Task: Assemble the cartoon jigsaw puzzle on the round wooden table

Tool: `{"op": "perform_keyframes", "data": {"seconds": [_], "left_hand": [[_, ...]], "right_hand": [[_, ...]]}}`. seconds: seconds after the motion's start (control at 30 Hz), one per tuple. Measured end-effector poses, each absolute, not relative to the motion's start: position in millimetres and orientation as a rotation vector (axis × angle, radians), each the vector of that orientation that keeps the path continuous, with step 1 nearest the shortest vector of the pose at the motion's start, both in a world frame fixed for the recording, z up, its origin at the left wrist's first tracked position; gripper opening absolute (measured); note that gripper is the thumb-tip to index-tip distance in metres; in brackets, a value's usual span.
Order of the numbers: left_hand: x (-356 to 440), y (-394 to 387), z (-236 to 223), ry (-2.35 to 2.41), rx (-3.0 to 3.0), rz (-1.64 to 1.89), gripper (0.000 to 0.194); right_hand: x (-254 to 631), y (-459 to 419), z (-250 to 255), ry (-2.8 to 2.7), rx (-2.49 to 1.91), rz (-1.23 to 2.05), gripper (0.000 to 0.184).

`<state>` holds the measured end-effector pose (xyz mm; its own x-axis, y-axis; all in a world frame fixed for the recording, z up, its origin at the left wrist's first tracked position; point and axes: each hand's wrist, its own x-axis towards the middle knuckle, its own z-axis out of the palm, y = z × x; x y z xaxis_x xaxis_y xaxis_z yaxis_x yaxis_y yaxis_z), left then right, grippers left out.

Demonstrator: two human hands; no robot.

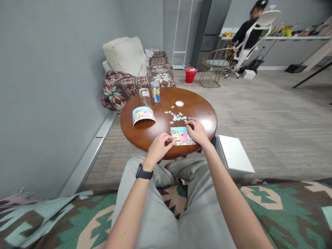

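A partly assembled jigsaw puzzle (182, 135) with a yellow and a pink cartoon figure lies flat near the table's front edge. My left hand (161, 147) is at its left side, fingers curled and fingertips gripping the edge. My right hand (197, 131) bends over its upper right corner, thumb and fingers closed on it; any small piece beneath them is hidden. Loose jigsaw pieces (178, 117) are scattered just beyond the puzzle. A curved picture card (143, 114) with the same cartoon figures stands to the left.
The round wooden table (158, 133) also holds a clear glass (145, 97), a printed can (155, 91) and a round lid (179, 103). A white box (234, 152) stands right of the table. Farther back are a red bin (190, 75) and a person (246, 34) in a chair.
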<state>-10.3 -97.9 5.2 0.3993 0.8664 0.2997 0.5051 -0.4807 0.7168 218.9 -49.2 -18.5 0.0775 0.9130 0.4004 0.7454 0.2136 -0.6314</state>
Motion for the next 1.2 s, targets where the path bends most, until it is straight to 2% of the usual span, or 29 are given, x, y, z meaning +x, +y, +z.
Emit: {"op": "perform_keyframes", "data": {"seconds": [0.2, 0.4, 0.53, 1.2], "left_hand": [[-8.7, -101.3, 6.5, 1.230, 2.183, 0.870, 0.006], [-12.8, -102.0, 6.2, 1.172, 2.241, 0.870, 0.018], [-12.3, -102.1, 6.3, 1.173, 2.271, 0.853, 0.016], [-10.4, -102.6, 6.4, 1.184, 2.224, 0.853, 0.015]], "right_hand": [[218.4, -51.3, -15.6, -1.721, -1.567, 0.263, 0.021], [218.5, -57.3, -9.2, -1.934, -1.338, 0.286, 0.022], [215.9, -60.3, -7.1, -2.079, -1.238, 0.303, 0.021], [216.7, -58.5, -9.3, -2.077, -1.269, 0.297, 0.023]]}}
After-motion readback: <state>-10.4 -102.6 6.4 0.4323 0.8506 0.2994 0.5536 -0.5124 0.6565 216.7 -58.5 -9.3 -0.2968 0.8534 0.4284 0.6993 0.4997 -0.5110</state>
